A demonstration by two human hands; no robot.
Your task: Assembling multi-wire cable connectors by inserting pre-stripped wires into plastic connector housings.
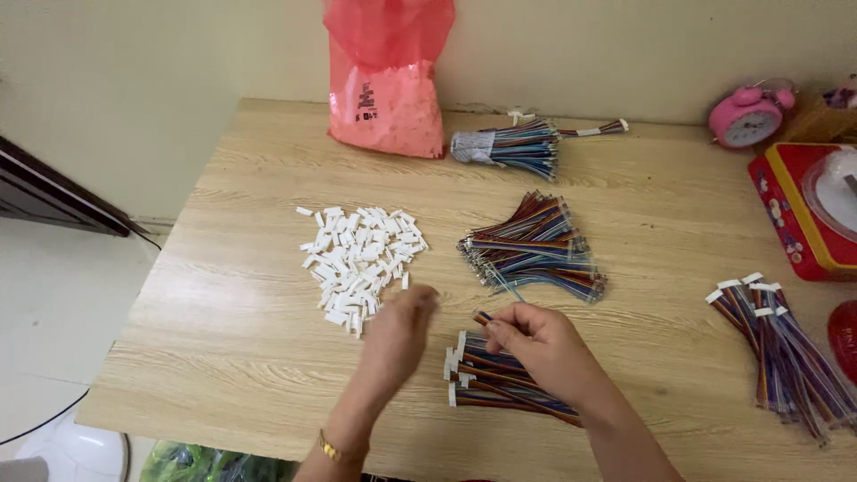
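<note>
My left hand (397,337) reaches toward the near edge of a heap of small white plastic connectors (359,254), blurred, fingers bent; whether it holds one I cannot tell. My right hand (540,344) pinches a short multicoloured ribbon wire (483,317) above a small pile of wires with white connectors fitted (486,379). Beyond lies a loose pile of bare multicoloured wires (536,250).
A red plastic bag of white parts (388,98) leans on the wall, a bound wire bundle (518,143) beside it. At right lie another finished wire pile (786,353), a red tin box (799,210) and a pink alarm clock (748,116). The wooden table (232,295) ends at left.
</note>
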